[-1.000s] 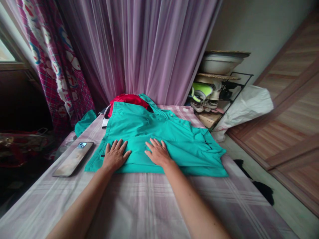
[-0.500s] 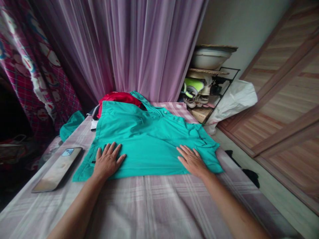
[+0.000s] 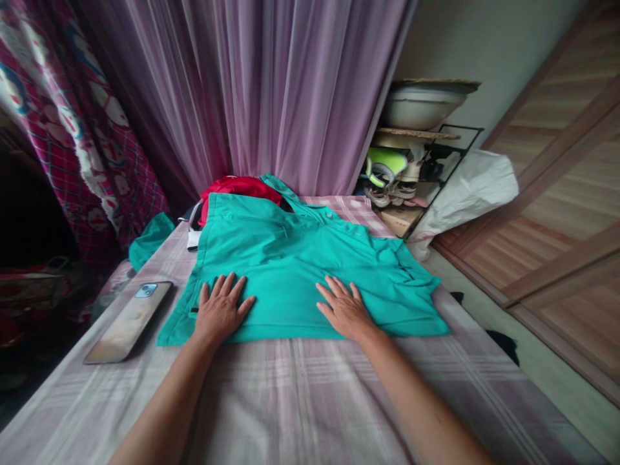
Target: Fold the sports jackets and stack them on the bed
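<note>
A teal garment, seemingly a jacket point(image 3: 285, 290), lies spread out on a checked cloth point(image 3: 290, 400), with wrinkles across its upper part and right side. On its lower left part rests my left hand point(image 3: 223, 310), palm down with the fingers spread, beside a short dark mark near the edge. My right hand point(image 3: 345, 309) is also flat on the fabric, right of the middle, fingers apart. Neither hand grips the cloth. Behind the teal garment a red garment point(image 3: 242, 187) is bunched up, partly covered by it.
A phone point(image 3: 130, 323) lies face down at the left. Purple curtains point(image 3: 300, 97) hang behind the surface. At the back right stands a rack point(image 3: 448, 171) with shoes, a green visor and a basin point(image 3: 421, 106), beside a white bag point(image 3: 477, 187). Wooden doors point(image 3: 557, 213) line the right.
My right hand has slid left over the teal fabric, closer to my left hand. The left hand stays on the same spot. The whole view has shifted slightly.
</note>
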Demonstrator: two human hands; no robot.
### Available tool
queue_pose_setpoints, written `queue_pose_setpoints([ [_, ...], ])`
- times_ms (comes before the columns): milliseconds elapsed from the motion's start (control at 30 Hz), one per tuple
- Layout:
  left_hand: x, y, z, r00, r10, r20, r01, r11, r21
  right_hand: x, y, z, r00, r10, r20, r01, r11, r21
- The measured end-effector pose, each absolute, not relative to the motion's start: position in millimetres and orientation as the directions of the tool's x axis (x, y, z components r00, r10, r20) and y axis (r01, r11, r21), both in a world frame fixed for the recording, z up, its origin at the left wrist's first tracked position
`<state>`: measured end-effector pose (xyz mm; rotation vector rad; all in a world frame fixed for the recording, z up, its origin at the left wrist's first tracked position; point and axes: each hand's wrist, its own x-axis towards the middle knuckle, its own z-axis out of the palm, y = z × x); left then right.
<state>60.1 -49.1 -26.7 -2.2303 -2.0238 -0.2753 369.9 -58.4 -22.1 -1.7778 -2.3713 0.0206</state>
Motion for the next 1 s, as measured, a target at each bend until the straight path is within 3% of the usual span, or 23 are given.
queue_pose_setpoints([
  [100,60.0,-49.8,-26.4,0.096,0.973,0.211,0.993,-0.107,0.041,371.0,-61.4,-27.9,-0.266,0.961,0.073,0.955,0.273,-0.111],
  [400,59.7,-51.8,-27.8,0.100,0.967,0.233,0.990,-0.120,0.073,377.9,-61.4,-36.1,-0.235,0.963,0.128,0.966,0.247,-0.082],
  [667,61.9,-52.0,-26.3,0.086,0.974,0.212,0.993,-0.101,0.062,426.9,-64.1,-52.4,0.010,0.995,0.102,0.999,-0.006,-0.039],
  [1000,58.9,-47.5,-28.8,0.087,0.957,0.277,0.982,-0.128,0.135,430.4,-63.4,-51.8,0.049,0.991,0.128,0.995,-0.038,-0.087],
])
